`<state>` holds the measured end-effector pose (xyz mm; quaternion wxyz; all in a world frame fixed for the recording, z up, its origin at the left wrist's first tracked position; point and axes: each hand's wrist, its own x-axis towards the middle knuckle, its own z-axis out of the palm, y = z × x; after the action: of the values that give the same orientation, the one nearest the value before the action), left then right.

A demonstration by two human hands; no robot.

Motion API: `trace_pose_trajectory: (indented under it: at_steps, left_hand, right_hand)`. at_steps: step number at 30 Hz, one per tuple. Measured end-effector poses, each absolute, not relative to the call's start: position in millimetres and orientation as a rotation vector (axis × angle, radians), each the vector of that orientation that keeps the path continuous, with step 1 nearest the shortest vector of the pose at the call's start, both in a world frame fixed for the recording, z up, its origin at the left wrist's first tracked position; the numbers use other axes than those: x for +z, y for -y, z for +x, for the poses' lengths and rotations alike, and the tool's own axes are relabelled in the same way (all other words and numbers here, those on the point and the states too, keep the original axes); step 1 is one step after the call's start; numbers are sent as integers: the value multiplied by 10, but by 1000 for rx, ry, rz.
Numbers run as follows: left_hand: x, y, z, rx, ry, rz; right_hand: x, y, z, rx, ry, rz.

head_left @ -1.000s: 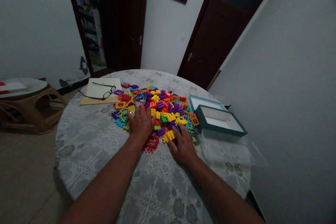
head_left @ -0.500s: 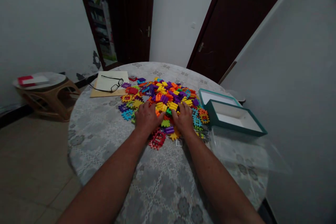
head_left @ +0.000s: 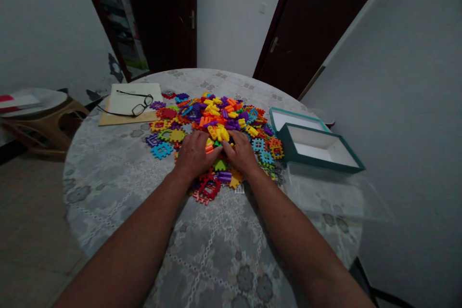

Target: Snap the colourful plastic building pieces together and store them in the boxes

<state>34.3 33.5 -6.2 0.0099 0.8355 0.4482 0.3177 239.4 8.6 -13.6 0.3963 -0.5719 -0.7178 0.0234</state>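
A heap of colourful plastic building blocks [head_left: 218, 106] lies in the middle of the round table. My left hand [head_left: 195, 153] presses into its near left side, fingers curled among the pieces. From the right, my right hand [head_left: 241, 151] curls in, with its fingertips against a cluster of yellow blocks [head_left: 218, 133]. Both thumbs point inward and nearly meet, so the cluster is squeezed between the two hands. Some fingertips are hidden by the blocks. A purple block [head_left: 224, 176] and a red notched piece [head_left: 209, 186] lie in front, between my wrists.
At the right stand a green box [head_left: 325, 149] and its lid [head_left: 299, 120], with a clear plastic cover [head_left: 335, 192] nearer me. Glasses [head_left: 139, 109] rest on paper [head_left: 119, 98] at the left. A stool [head_left: 43, 115] stands beside the table [head_left: 119, 197].
My hands have closed inward, and the yellow blocks between them are pushed together and up. The view has tilted down, and the scene sits further left and higher.
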Motion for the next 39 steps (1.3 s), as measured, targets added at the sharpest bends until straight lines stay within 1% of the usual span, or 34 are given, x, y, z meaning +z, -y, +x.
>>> trace_pose_trajectory:
  at_steps: [8,12,16,21,24,28,32,39]
  left_hand:
    - [2,-339,362,1120,-1153,2518]
    - [35,-281,415,1180,-1029,2496]
    - [23,-199,472,1080,-903,2542]
    - [68,-136,488,936,-880,2540]
    - [128,-112,488,846,-744,2603]
    - [194,-61,493,730,-575,2671]
    - [207,-28,478,728,-602,2686]
    - [213,-65,387,642,-693,2638]
  right_hand:
    - [-122,-53,2424,103,1738,-1568]
    - [-127,43,2467,142,1701,-1537]
    - [-105,266,2559,197,1682,-1492]
    - [-43,650,2759,224,1592,-1529]
    - [-51,923,2793,199,1685,-1538]
    - [-192,1213,2679,104,1842,-1550]
    - [-357,1233,2592,6,1935,-1556]
    - [-514,1014,2742,-50,1724,-1661]
